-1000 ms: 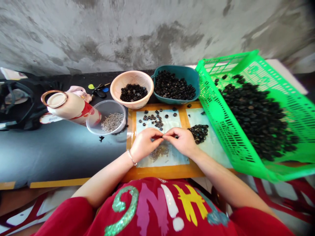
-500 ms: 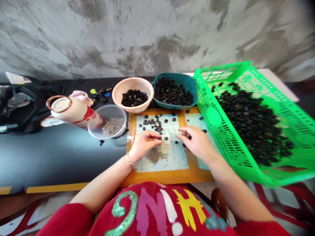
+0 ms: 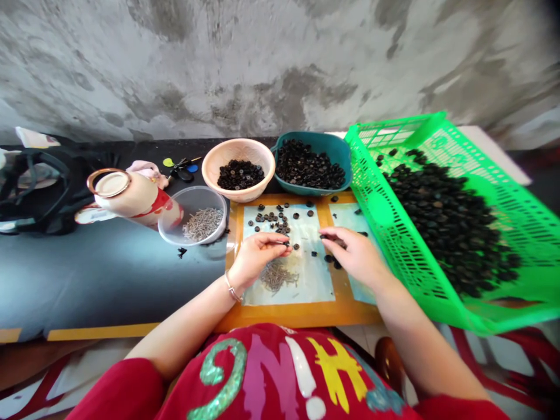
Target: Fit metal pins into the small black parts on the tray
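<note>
My left hand (image 3: 260, 254), with a bracelet at its wrist, pinches a small black round piece (image 3: 286, 244) between thumb and fingertips, above a pale sheet (image 3: 312, 283). Across from it, my right hand (image 3: 356, 252) is closed in a pinch on a small black piece (image 3: 324, 236), partly covered by the fingertips. Several black ring-like pieces (image 3: 265, 218) are scattered on the sheet beyond my left hand. A heap of thin metal pins (image 3: 278, 276) lies just below that hand. A few black pieces (image 3: 329, 258) rest under my right hand.
A clear tub (image 3: 222, 224) of metal pins stands left, against a tipped white-and-red mug-like vessel (image 3: 135, 201). Behind are a pale pink bowl (image 3: 238, 147) and a teal basin (image 3: 312, 189), both with black pieces. A large green crate (image 3: 406, 262) of black pieces fills the right.
My right hand has shifted slightly right, and a black piece now shows at its fingertips. My left hand keeps its pinch almost in place.
</note>
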Demonstrator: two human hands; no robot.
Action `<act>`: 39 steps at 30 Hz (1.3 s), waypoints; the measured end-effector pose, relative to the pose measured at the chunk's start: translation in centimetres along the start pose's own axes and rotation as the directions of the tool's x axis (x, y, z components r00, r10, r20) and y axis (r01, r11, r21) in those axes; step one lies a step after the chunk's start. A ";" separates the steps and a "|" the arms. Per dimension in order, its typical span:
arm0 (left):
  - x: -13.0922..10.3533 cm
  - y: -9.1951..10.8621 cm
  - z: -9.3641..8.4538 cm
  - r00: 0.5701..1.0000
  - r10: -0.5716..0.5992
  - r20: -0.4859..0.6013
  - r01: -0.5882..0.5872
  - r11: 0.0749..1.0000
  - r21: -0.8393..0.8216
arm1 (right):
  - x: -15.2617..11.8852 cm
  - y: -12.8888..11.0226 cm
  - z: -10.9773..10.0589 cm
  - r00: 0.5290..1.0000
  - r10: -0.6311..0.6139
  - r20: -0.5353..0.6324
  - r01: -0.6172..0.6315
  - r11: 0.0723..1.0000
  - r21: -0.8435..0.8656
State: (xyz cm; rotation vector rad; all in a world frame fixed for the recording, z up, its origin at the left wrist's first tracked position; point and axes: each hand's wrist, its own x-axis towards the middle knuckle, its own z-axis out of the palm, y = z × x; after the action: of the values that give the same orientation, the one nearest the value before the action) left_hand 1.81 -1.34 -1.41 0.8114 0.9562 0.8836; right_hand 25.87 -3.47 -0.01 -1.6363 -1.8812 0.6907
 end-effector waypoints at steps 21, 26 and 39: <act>-3.2 2.3 2.2 0.893 0.449 0.025 -0.427 0.829 0.362 | -1.7 -5.5 1.1 0.946 -0.276 -0.171 0.309 0.927 0.212; -3.2 2.5 2.2 0.891 0.452 0.038 -0.425 0.804 0.416 | -1.8 -5.9 0.8 0.941 -0.283 -0.186 0.317 0.929 0.191; -3.2 2.7 2.6 0.922 0.385 0.040 -0.367 0.838 0.403 | -1.8 -6.0 0.8 0.932 -0.305 -0.195 0.339 0.924 0.175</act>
State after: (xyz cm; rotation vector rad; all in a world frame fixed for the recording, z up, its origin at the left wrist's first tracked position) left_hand 2.53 -3.59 2.96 1.3785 1.0525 1.0592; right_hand 21.28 -6.01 3.42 -1.1780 -1.8330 0.5687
